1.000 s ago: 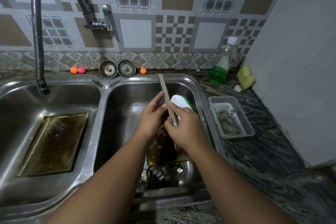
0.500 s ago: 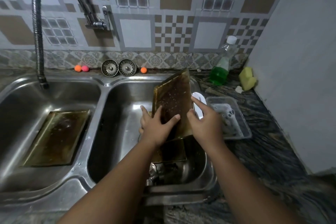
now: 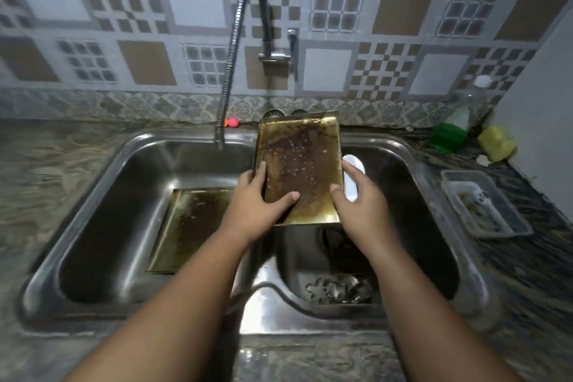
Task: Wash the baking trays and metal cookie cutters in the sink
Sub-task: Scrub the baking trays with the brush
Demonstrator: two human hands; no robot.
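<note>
A greasy, browned baking tray [image 3: 300, 164] stands tilted upright above the divider between the two basins, its dirty face toward me. My left hand [image 3: 257, 205] grips its left edge, thumb across the face. My right hand [image 3: 362, 208] holds a white scrub brush [image 3: 353, 164] and its thumb touches the tray's right edge. A second dirty tray [image 3: 192, 226] lies flat in the left basin. Metal cookie cutters [image 3: 338, 288] lie at the front of the right basin, with a dark tray [image 3: 339, 246] partly hidden behind them.
The flexible tap [image 3: 229, 71] hangs over the left basin of the steel sink [image 3: 434, 183]. On the counter to the right stand a green soap bottle [image 3: 449, 130], a yellow sponge [image 3: 496, 143] and a clear plastic container [image 3: 483, 205].
The tray has turned from edge-on to face me and moved left from over the right basin to the divider. My left thumb now lies across its face.
</note>
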